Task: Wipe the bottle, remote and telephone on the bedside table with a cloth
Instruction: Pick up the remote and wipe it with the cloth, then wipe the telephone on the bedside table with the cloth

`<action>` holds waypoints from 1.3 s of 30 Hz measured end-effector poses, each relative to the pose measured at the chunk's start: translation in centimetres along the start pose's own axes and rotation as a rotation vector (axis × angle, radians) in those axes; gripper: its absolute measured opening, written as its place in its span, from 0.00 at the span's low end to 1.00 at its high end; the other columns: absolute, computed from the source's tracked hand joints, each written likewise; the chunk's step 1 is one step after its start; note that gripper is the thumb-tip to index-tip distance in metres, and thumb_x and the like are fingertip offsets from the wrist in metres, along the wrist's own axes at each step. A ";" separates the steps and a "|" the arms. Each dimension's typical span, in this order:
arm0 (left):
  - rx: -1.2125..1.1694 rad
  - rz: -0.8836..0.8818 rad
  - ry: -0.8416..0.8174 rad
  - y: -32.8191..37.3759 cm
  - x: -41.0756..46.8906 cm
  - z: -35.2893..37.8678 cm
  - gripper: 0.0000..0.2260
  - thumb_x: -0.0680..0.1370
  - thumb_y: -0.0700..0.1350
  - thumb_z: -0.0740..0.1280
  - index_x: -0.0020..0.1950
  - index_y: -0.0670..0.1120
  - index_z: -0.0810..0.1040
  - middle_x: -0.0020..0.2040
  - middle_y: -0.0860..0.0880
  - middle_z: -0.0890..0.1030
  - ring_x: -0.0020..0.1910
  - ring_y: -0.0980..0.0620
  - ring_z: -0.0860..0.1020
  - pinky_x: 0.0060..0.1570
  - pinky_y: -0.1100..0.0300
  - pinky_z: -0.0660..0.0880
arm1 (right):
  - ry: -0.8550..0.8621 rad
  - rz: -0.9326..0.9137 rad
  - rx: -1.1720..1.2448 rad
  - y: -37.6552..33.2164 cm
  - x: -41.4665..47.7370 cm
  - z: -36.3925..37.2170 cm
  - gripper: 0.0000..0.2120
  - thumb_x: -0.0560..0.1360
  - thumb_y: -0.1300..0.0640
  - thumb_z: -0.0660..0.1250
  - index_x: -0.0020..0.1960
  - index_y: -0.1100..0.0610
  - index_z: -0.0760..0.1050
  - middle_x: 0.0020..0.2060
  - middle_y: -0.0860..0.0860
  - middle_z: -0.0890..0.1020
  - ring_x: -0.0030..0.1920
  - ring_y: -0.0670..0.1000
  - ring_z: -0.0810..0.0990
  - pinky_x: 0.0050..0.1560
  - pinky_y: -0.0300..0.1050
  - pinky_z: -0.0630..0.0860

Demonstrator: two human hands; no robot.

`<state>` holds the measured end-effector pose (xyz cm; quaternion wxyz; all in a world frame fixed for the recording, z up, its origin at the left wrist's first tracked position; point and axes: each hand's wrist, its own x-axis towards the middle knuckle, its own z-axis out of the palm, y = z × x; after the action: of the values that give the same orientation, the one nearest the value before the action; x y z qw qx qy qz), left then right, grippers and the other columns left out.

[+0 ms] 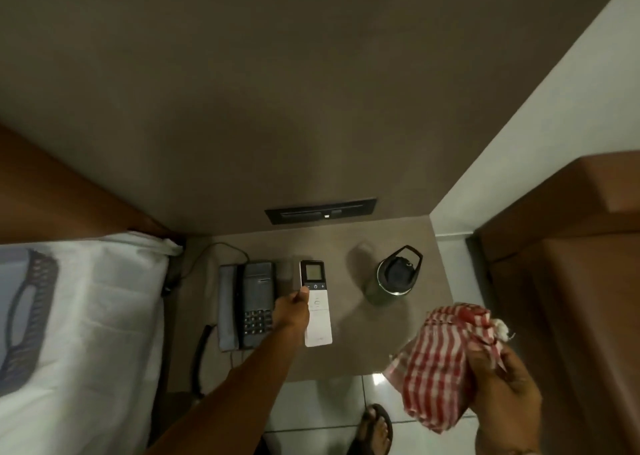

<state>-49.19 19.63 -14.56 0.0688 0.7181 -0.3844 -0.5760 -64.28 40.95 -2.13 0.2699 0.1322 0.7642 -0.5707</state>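
On brown bedside table (408,333): telephone (247,304), remote (317,304), bottle (393,278) (tiled floor (332,406) below)

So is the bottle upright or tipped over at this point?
Upright. The bottle stands on its base on the bedside table, lid and carry loop on top, apart from the remote and both hands.

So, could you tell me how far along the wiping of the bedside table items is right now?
Nothing looks visibly finished; the picture cannot show which items are already clean. In hand: the left hand is on the white remote lying on the bedside table, while the right hand holds the red checked cloth off the table. The bottle and telephone sit untouched.
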 end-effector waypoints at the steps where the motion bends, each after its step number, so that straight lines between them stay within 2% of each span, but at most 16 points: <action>1: -0.006 -0.019 0.010 -1.0 1.7 0.9 0.15 0.82 0.48 0.65 0.50 0.36 0.83 0.54 0.34 0.84 0.50 0.35 0.83 0.51 0.41 0.81 | 0.019 0.017 0.011 1.2 1.1 0.3 0.09 0.71 0.57 0.73 0.45 0.42 0.82 0.48 0.47 0.84 0.51 0.55 0.82 0.57 0.62 0.75; 3: -0.007 -0.035 0.039 -2.6 4.7 2.2 0.15 0.81 0.48 0.66 0.52 0.37 0.83 0.53 0.34 0.85 0.51 0.34 0.83 0.55 0.39 0.80 | 0.030 0.045 0.031 3.0 2.7 1.0 0.08 0.70 0.56 0.73 0.44 0.42 0.82 0.47 0.47 0.84 0.51 0.55 0.82 0.56 0.63 0.76; 7: 0.050 -0.018 0.046 -4.3 7.7 3.9 0.14 0.81 0.50 0.66 0.53 0.41 0.84 0.52 0.37 0.85 0.50 0.36 0.83 0.53 0.43 0.80 | 0.016 0.076 0.049 4.6 4.2 1.7 0.07 0.71 0.54 0.71 0.45 0.42 0.81 0.49 0.46 0.84 0.51 0.55 0.81 0.54 0.63 0.76; 9: 0.057 0.000 0.040 -4.7 8.6 4.5 0.14 0.81 0.50 0.66 0.54 0.41 0.84 0.53 0.37 0.85 0.51 0.36 0.83 0.55 0.44 0.80 | -0.004 0.083 0.060 4.6 4.4 1.9 0.08 0.72 0.53 0.70 0.50 0.44 0.80 0.52 0.47 0.83 0.52 0.56 0.81 0.54 0.63 0.76; 11: 0.066 -0.002 0.047 -5.1 9.3 4.9 0.14 0.81 0.50 0.66 0.55 0.41 0.84 0.53 0.38 0.85 0.52 0.37 0.83 0.57 0.42 0.80 | -0.012 0.100 0.074 4.5 4.5 2.1 0.13 0.73 0.52 0.68 0.57 0.47 0.78 0.55 0.48 0.82 0.55 0.56 0.80 0.56 0.64 0.75; 13: 0.061 0.001 0.068 -5.3 9.4 5.2 0.14 0.81 0.51 0.65 0.55 0.43 0.84 0.54 0.39 0.85 0.52 0.38 0.83 0.57 0.42 0.80 | -0.008 0.116 0.088 4.1 4.4 2.4 0.15 0.74 0.53 0.67 0.60 0.48 0.77 0.56 0.49 0.81 0.55 0.57 0.79 0.56 0.64 0.74; 16: 0.136 0.020 0.149 -5.2 9.3 5.3 0.13 0.81 0.52 0.65 0.56 0.45 0.85 0.55 0.40 0.85 0.51 0.40 0.82 0.54 0.50 0.80 | -0.001 0.121 0.092 3.7 4.3 2.7 0.14 0.74 0.54 0.67 0.60 0.49 0.77 0.55 0.49 0.81 0.55 0.56 0.79 0.57 0.64 0.74; 20: 0.193 0.006 0.202 -5.1 8.9 5.0 0.14 0.81 0.54 0.65 0.58 0.47 0.84 0.56 0.40 0.84 0.53 0.39 0.82 0.55 0.48 0.80 | 0.018 0.142 0.094 3.5 4.0 3.0 0.09 0.74 0.53 0.68 0.53 0.46 0.78 0.51 0.45 0.82 0.54 0.55 0.80 0.55 0.63 0.75; 24: 0.244 0.031 0.184 -4.9 8.4 4.7 0.16 0.81 0.55 0.64 0.53 0.45 0.83 0.55 0.40 0.85 0.52 0.40 0.82 0.51 0.51 0.79 | 0.026 0.164 0.084 3.4 3.3 3.3 0.05 0.74 0.55 0.68 0.47 0.45 0.80 0.48 0.44 0.83 0.51 0.54 0.81 0.53 0.60 0.76; 26: 0.260 0.011 0.150 -4.6 8.1 4.3 0.15 0.81 0.56 0.63 0.51 0.45 0.82 0.56 0.39 0.84 0.54 0.39 0.82 0.53 0.50 0.79 | 0.029 0.164 0.077 3.4 2.5 3.7 0.06 0.75 0.56 0.68 0.47 0.46 0.80 0.46 0.44 0.83 0.51 0.53 0.81 0.53 0.59 0.76; 28: 0.290 0.031 0.095 -4.3 7.6 3.6 0.16 0.81 0.55 0.62 0.52 0.44 0.82 0.57 0.38 0.84 0.55 0.38 0.81 0.56 0.48 0.79 | 0.036 0.172 0.076 3.5 1.4 4.4 0.09 0.75 0.58 0.67 0.53 0.47 0.80 0.49 0.46 0.83 0.53 0.55 0.80 0.56 0.61 0.75; 30: 0.343 0.129 0.048 -4.0 6.7 2.5 0.15 0.82 0.52 0.61 0.56 0.44 0.83 0.58 0.39 0.84 0.56 0.38 0.81 0.56 0.52 0.78 | 0.038 0.196 0.100 3.7 0.1 5.3 0.14 0.75 0.60 0.67 0.59 0.50 0.78 0.55 0.50 0.81 0.56 0.57 0.79 0.58 0.62 0.73; 32: 0.423 0.330 0.038 -4.0 5.2 0.1 0.13 0.83 0.46 0.61 0.60 0.45 0.82 0.60 0.40 0.83 0.57 0.42 0.81 0.51 0.60 0.74 | 0.013 0.215 0.118 4.2 -1.6 6.6 0.16 0.75 0.60 0.66 0.62 0.51 0.77 0.57 0.52 0.80 0.57 0.57 0.78 0.60 0.61 0.72; 35: 0.471 0.714 0.072 -4.8 3.7 -6.0 0.14 0.83 0.44 0.60 0.66 0.46 0.79 0.62 0.45 0.81 0.55 0.48 0.80 0.56 0.58 0.77 | -0.065 0.214 0.102 5.2 -4.2 8.8 0.17 0.76 0.62 0.66 0.63 0.51 0.76 0.56 0.56 0.79 0.57 0.58 0.77 0.63 0.61 0.69; 37: 0.528 0.943 0.198 -5.2 3.8 -11.5 0.15 0.82 0.45 0.58 0.65 0.46 0.79 0.62 0.45 0.81 0.56 0.50 0.80 0.56 0.56 0.79 | -0.095 0.187 0.066 6.2 -5.8 10.9 0.18 0.76 0.65 0.66 0.64 0.52 0.75 0.56 0.58 0.79 0.58 0.59 0.77 0.64 0.62 0.69; 39: 0.684 1.092 0.349 -5.2 4.9 -16.7 0.18 0.81 0.45 0.55 0.66 0.44 0.78 0.63 0.41 0.81 0.58 0.45 0.81 0.55 0.54 0.79 | -0.138 0.156 0.006 6.9 -7.2 13.2 0.20 0.75 0.66 0.66 0.65 0.53 0.75 0.55 0.56 0.80 0.58 0.59 0.78 0.63 0.63 0.70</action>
<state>-31.82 14.36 -15.72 0.1805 0.4844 -0.8370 -0.1793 -51.38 31.44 -6.27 0.3648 0.1525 0.7296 -0.5579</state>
